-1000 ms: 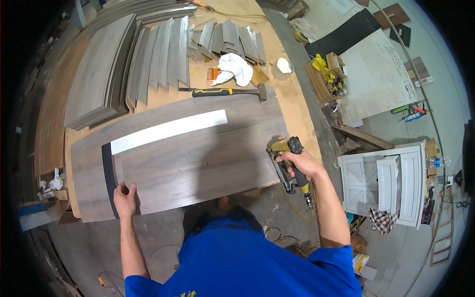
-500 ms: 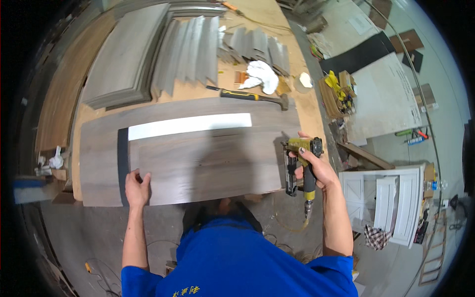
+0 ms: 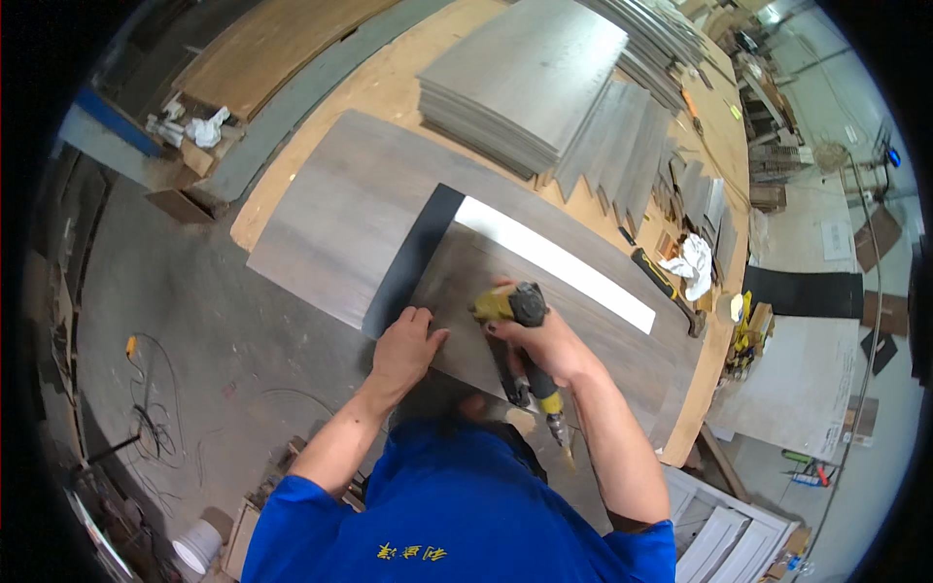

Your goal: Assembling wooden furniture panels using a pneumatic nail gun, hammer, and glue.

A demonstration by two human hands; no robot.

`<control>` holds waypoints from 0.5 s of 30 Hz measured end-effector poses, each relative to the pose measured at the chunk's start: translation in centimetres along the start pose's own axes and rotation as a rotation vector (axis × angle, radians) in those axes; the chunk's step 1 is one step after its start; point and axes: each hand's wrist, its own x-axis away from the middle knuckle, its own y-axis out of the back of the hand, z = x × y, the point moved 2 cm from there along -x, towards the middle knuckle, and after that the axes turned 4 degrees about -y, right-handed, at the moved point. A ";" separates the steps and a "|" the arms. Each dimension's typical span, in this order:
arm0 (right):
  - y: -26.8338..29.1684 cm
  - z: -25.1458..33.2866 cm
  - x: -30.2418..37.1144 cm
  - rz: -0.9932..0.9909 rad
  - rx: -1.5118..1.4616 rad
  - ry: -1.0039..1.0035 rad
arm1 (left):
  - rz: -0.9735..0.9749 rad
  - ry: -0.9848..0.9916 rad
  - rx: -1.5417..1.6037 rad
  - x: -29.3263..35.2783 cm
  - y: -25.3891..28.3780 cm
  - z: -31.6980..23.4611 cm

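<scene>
I've got the right hand [image 3: 554, 347] wrapped around a yellow-and-black pistol-shaped nail gun [image 3: 525, 307], held over the near edge of a long grey wood-grain panel [image 3: 326, 209]. Left hand [image 3: 401, 352], apart from the right, is on that edge beside a flat black strip [image 3: 416, 260] (pinching or just resting, I can't tell). A long white strip [image 3: 554, 262] meets the black one at a corner; a yellow-and-black-handled hammer [image 3: 657, 276] lies near the panel's far edge.

- Here's the nail gun [image 3: 510, 304], yellow-green and black!
- Ten o'clock from it, a black strip [image 3: 416, 260]!
- Between one and two o'clock, a white strip [image 3: 554, 264]!
- Grey-brown wood grain streaks the panel [image 3: 340, 204]!
- Six o'clock, blue shirt [image 3: 466, 486], yellow lettering [image 3: 411, 553]!
</scene>
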 end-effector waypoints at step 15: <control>-2.8 1.1 -4.6 -0.068 0.033 -0.219 | 0.122 -0.060 -0.015 -0.8 0.4 1.1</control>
